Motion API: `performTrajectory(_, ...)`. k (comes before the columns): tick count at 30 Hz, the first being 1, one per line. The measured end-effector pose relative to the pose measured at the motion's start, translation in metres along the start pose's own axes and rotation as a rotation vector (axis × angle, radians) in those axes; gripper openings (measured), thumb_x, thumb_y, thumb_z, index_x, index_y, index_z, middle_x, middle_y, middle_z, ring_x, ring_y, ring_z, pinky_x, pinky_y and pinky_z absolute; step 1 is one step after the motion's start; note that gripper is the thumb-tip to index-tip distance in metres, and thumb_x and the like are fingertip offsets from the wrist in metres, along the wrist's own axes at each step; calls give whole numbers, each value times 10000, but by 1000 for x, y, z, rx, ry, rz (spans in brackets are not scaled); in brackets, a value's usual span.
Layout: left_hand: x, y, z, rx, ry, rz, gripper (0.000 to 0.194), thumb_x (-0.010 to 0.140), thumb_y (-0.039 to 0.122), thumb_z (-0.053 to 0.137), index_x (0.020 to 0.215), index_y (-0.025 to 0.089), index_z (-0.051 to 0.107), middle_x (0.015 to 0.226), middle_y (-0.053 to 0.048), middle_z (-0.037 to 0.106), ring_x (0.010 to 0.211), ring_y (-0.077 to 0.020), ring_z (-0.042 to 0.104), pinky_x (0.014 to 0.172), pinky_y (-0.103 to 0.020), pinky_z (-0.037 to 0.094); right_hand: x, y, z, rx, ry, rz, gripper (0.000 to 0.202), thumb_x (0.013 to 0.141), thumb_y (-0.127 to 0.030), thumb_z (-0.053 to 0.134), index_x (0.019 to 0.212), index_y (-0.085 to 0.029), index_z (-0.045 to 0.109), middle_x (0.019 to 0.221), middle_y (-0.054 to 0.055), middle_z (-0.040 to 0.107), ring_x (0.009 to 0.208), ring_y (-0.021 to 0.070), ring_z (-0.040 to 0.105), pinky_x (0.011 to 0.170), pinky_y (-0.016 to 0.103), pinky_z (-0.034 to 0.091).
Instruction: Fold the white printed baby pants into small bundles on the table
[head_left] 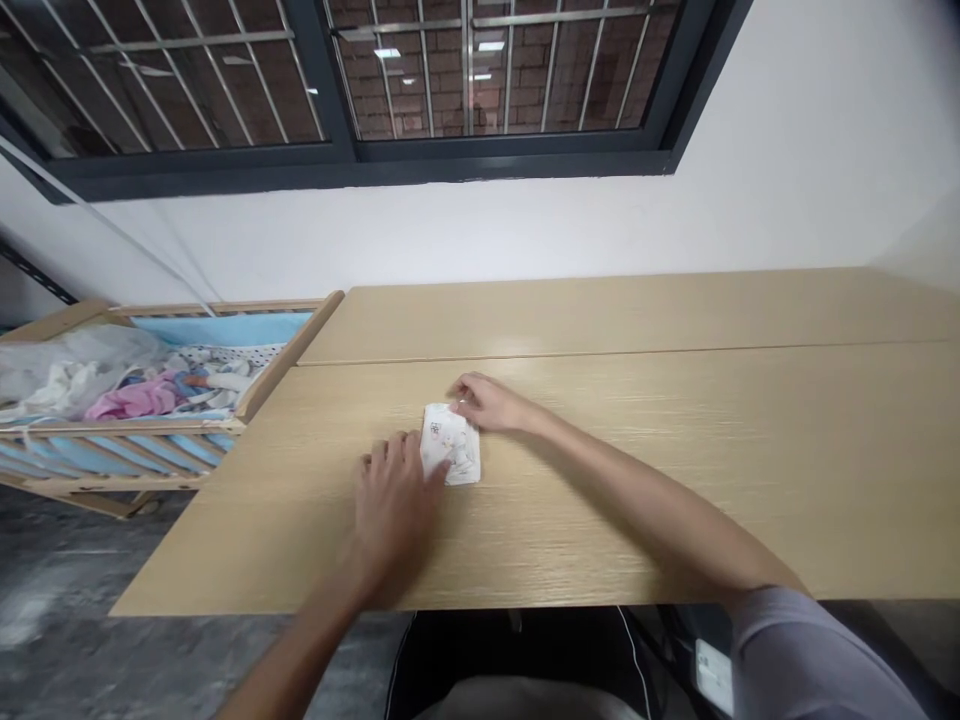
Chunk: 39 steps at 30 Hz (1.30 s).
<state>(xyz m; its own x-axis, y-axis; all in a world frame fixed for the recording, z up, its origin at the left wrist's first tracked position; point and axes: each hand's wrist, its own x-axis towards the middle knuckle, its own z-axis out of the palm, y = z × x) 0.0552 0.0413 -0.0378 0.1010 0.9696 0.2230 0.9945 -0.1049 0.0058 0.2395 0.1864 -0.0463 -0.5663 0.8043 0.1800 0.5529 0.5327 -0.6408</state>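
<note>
A small white folded cloth with a faint printed pattern [453, 447] lies flat on the light wooden table [675, 470], a little left of its middle. My left hand [394, 500] rests palm down on the table, its fingers spread and its thumb touching the cloth's near left edge. My right hand [491, 403] reaches in from the right, and its fingertips press on the cloth's far right corner. Neither hand lifts the cloth off the table.
A wooden crib [150, 400] with blue lining stands against the table's left end, filled with several pink, white and patterned clothes. A white wall and a barred window [465, 70] rise behind the table. Grey floor lies at the lower left.
</note>
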Motion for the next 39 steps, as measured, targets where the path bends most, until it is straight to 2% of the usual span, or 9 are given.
performTrajectory(4, -41, 22, 20, -105, 146, 141, 602, 952, 542, 456, 1429, 175, 483, 1494, -194, 521, 1376, -380, 475, 1031, -531, 446, -24, -37, 8, -195, -99, -360, 436, 1038, -404, 441, 1404, -190, 540, 1494, 138, 520, 1384, 279, 481, 1129, 482, 392)
performTrajectory(9, -62, 40, 42, -133, 84, 137, 550, 949, 559, 465, 1238, 131, 656, 1259, -230, 687, 1256, -400, 594, 1053, -565, 453, -45, -48, 33, -219, -327, -603, 522, 1045, -387, 431, 1519, -169, 445, 1594, 109, 396, 1512, 225, 304, 1242, 414, 249)
performTrajectory(12, -60, 40, 43, -153, 89, 119, 559, 964, 536, 455, 1310, 129, 622, 1402, -227, 602, 1353, -398, 520, 1052, -554, 464, -38, -33, 32, -226, -391, -554, 534, 1054, -379, 409, 1549, -181, 398, 1607, 85, 361, 1523, 205, 269, 1264, 405, 194)
performTrajectory(16, -58, 37, 41, -170, 131, 125, 613, 963, 532, 474, 1458, 171, 502, 1527, -186, 482, 1405, -387, 467, 1018, -540, 494, -16, -8, 16, -226, -328, -460, 529, 1056, -364, 408, 1571, -256, 354, 1632, 32, 301, 1528, 194, 249, 1270, 428, 171)
performTrajectory(23, -59, 36, 43, -193, 141, 131, 598, 961, 519, 482, 1470, 204, 485, 1527, -158, 496, 1409, -375, 463, 1023, -528, 487, 2, 13, 13, -253, -268, -385, 543, 1072, -413, 334, 1594, -266, 294, 1668, 17, 208, 1549, 177, 171, 1277, 412, 135)
performTrajectory(27, -50, 22, 31, -228, 151, 72, 498, 988, 497, 441, 1395, 224, 531, 1460, -155, 568, 1289, -348, 568, 995, -522, 480, -3, 9, 13, -226, -235, -297, 590, 1067, -489, 294, 1610, -264, 242, 1688, 37, 171, 1560, 209, 137, 1267, 459, 138)
performTrajectory(30, -34, 6, 16, -183, 154, -65, 433, 998, 506, 409, 1245, 201, 592, 1314, -168, 645, 1138, -343, 623, 931, -502, 478, -9, 5, 9, -218, -66, -161, 631, 1045, -506, 357, 1595, -207, 284, 1641, 141, 299, 1514, 295, 271, 1212, 539, 237)
performTrajectory(33, -16, -7, 8, -75, 104, -123, 408, 1009, 487, 366, 1017, 175, 630, 1061, -163, 699, 1007, -334, 644, 858, -453, 473, -12, 3, 7, -168, 88, -16, 551, 1001, -443, 492, 1452, -128, 509, 1380, 200, 561, 1315, 312, 504, 1107, 494, 390)
performTrajectory(39, 9, -7, 16, 41, -99, -167, 468, 1005, 483, 330, 966, 130, 634, 992, -207, 719, 924, -357, 685, 799, -439, 455, -15, 2, 13, 36, 73, 50, 239, 916, -303, 634, 1076, -141, 707, 999, 98, 675, 900, 203, 622, 852, 342, 500)
